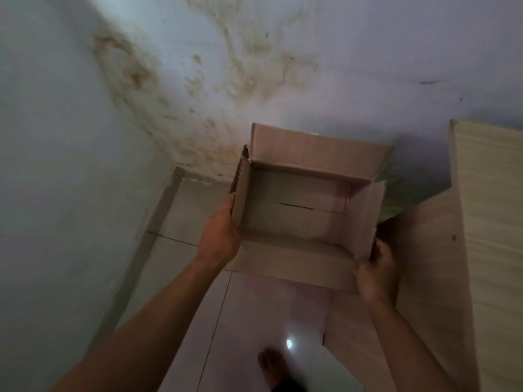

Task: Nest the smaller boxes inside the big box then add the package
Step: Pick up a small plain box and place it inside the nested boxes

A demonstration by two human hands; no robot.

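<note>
A big brown cardboard box [294, 216] is held above the tiled floor with its top flaps open and its inside empty. My left hand [219, 236] grips the box's left wall, fingers hidden behind the left flap. My right hand [376, 271] holds the box's near right corner, at the edge of the right flap. No smaller boxes or package are visible.
A stained bluish wall [198, 66] stands just behind the box, with a corner on the left. A light wooden cabinet [481, 222] runs along the right. The pale tiled floor [254, 312] lies below, with my bare foot [273, 366] on it.
</note>
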